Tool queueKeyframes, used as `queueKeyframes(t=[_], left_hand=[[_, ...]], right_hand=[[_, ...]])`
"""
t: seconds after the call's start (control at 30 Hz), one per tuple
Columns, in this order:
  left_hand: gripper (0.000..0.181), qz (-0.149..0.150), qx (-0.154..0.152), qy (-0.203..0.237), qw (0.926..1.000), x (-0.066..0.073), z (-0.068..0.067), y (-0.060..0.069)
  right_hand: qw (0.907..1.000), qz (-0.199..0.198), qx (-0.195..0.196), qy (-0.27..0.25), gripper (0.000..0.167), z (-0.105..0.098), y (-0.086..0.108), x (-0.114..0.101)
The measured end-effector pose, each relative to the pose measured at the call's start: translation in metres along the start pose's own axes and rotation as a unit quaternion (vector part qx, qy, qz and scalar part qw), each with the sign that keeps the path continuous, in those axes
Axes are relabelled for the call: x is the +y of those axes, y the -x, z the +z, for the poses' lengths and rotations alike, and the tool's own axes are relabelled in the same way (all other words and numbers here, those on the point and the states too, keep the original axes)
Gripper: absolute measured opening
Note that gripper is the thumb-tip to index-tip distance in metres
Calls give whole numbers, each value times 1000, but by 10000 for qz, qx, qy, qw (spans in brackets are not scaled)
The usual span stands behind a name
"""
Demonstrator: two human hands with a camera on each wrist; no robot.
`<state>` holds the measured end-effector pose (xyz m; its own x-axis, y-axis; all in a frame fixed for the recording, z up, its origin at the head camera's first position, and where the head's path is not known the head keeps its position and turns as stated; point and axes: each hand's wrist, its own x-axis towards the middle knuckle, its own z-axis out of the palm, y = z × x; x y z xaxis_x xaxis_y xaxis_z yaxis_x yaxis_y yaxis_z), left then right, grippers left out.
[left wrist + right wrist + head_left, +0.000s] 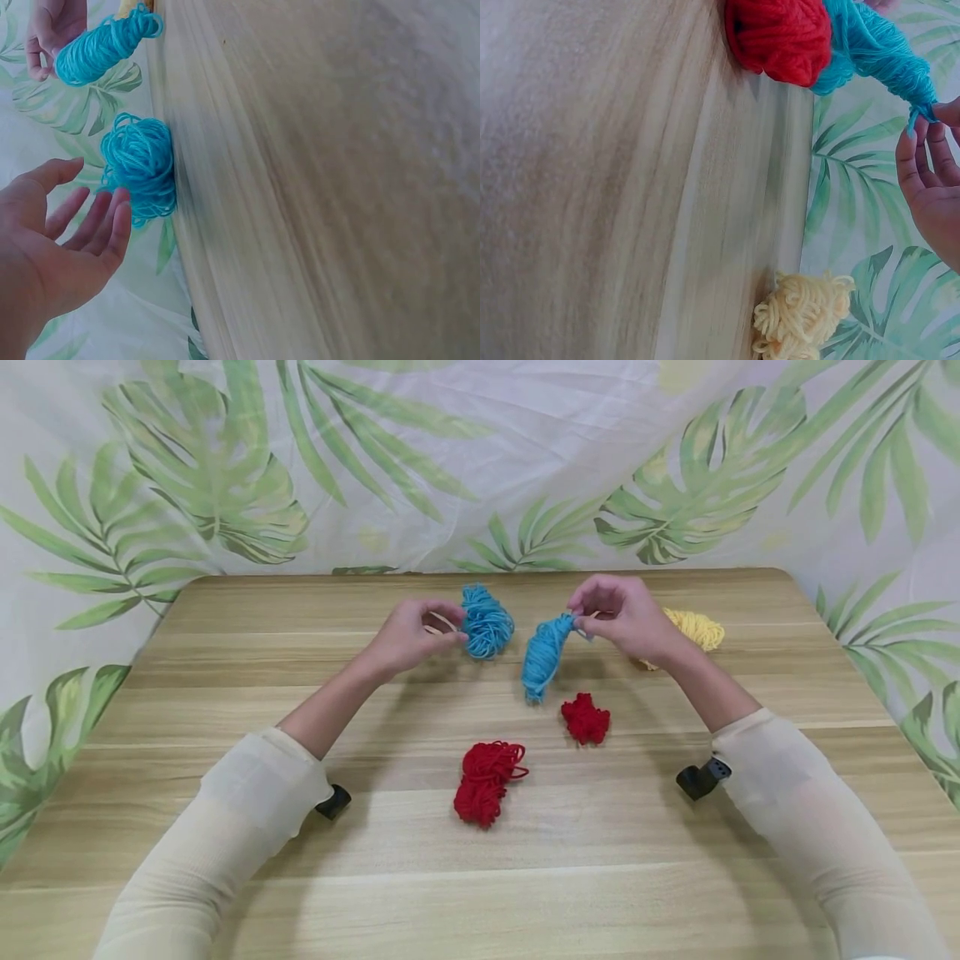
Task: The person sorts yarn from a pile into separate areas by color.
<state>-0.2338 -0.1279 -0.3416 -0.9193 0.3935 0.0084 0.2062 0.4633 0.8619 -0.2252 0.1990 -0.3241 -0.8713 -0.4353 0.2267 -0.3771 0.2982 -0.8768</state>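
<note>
My right hand [622, 614] pinches one end of a blue yarn bundle [545, 658], which hangs tilted above the table. In the right wrist view, the thumb and fingers meet at the bundle's narrow tip, where short strands stick out. Another blue yarn bundle [487, 623] lies near the table's back edge. Beside it is my left hand [64, 247], its fingers loosely bent and spread apart from the thumb, not wrapped around the yarn. Whether those fingertips touch the strands I cannot tell.
A small red yarn bundle [586, 719] lies below the raised blue one, with a larger red yarn bundle [483, 783] nearer the front. Yellow yarn [697, 628] sits behind the right wrist, partly hidden. A leaf-patterned cloth [420, 468] hangs behind the wooden table [225, 652].
</note>
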Motion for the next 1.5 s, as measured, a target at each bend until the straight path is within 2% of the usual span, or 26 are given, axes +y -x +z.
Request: queueKeyframes(t=[0.17, 0.4, 0.8, 1.13, 1.5], left_hand=[[47, 71, 259, -299, 9992, -3, 3, -5], [59, -9, 354, -413, 9985, -4, 8, -11], [60, -41, 349, -497, 9981, -7, 9, -16], [60, -92, 321, -525, 9981, -3, 10, -15], [60, -71, 336, -522, 9980, -4, 9, -17]], right_hand=[[9998, 93, 188, 62, 11, -1, -3, 1], [9989, 226, 406, 32, 12, -1, -9, 5], [9973, 453, 568, -38, 11, 0, -21, 10], [9960, 567, 689, -110, 13, 1, -34, 19], [9948, 690, 744, 116, 11, 2, -47, 28]])
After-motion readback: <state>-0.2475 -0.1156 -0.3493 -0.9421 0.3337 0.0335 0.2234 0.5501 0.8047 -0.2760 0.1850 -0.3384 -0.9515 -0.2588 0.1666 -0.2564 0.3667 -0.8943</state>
